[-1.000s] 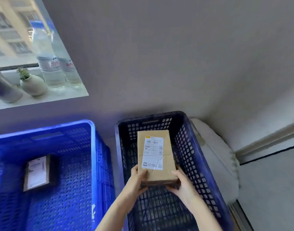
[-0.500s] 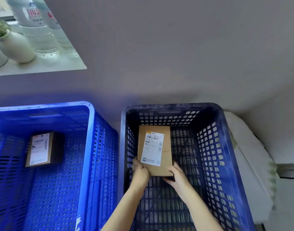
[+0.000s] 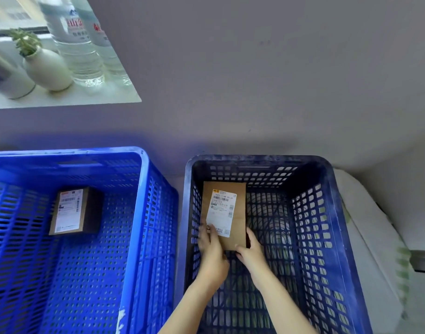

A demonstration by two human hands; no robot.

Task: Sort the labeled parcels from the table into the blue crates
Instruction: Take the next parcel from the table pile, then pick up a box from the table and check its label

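This looks like a plain room in an office or a flat, used as a small parcel-sorting corner. A bright blue perforated plastic crate point(image 3: 144, 189) and a dark blue perforated plastic crate point(image 3: 254, 159) stand side by side below a bare grey wall point(image 3: 254, 80). Inside the first lies a small brown cardboard box with a white shipping label point(image 3: 74, 210), and inside the second is a flat brown cardboard parcel with a white barcode label point(image 3: 239, 201). On the white window sill point(image 3: 62, 98) stand clear plastic water bottles point(image 3: 78, 51) and a round white vase with a green plant point(image 3: 48, 71).

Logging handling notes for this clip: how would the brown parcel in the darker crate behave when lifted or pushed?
Probably stiff and light: the brown parcel shows straight edges though left hand and right hand grip only its near end. Flat-sided, so unlikely to roll.
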